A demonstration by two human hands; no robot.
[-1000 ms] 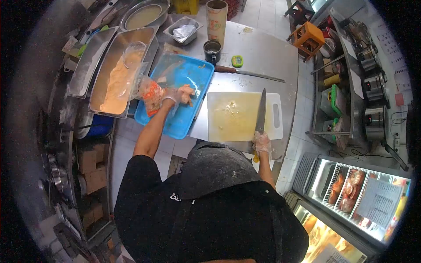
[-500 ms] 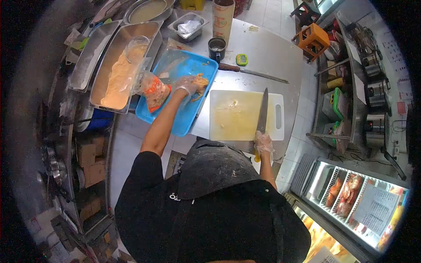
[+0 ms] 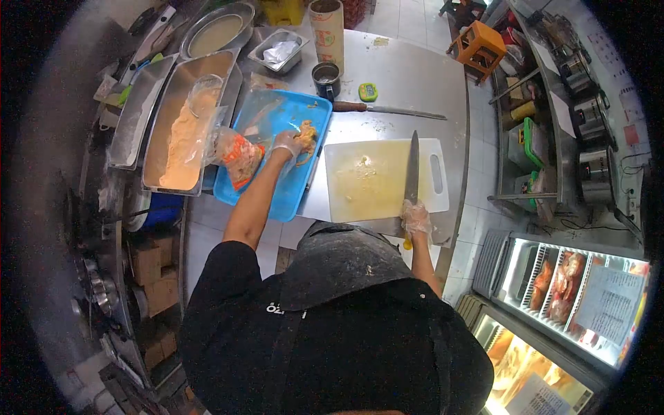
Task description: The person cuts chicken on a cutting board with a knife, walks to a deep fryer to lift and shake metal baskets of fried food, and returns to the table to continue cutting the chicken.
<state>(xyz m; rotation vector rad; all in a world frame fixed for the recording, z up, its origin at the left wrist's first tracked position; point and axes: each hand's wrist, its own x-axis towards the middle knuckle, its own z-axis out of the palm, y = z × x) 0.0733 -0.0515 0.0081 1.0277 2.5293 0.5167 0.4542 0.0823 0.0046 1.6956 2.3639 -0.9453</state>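
Observation:
My left hand [image 3: 285,144], in a clear plastic glove, is closed at a yellow-brown piece of meat [image 3: 306,133] in the blue tray [image 3: 280,200]. The fingertips are partly hidden against the meat. Beside that hand, a clear bag with red print [image 3: 242,158] lies in the tray with pale contents. My right hand [image 3: 416,218], also gloved, grips a large knife [image 3: 413,169] by its handle. Its blade points away from me and lies over the right part of a white cutting board [image 3: 377,180], which carries small yellowish scraps and wet residue.
Behind the board lie a long sharpening steel [image 3: 401,111], a green timer [image 3: 368,91] and a dark mug [image 3: 326,79]. A deep steel pan of orange powder [image 3: 183,142] stands left of the tray. Lit display fridges [image 3: 553,290] are at lower right.
The view has shifted slightly. My left hand has drawn a little toward me within the tray, still at the meat. My right hand keeps the knife in place over the board.

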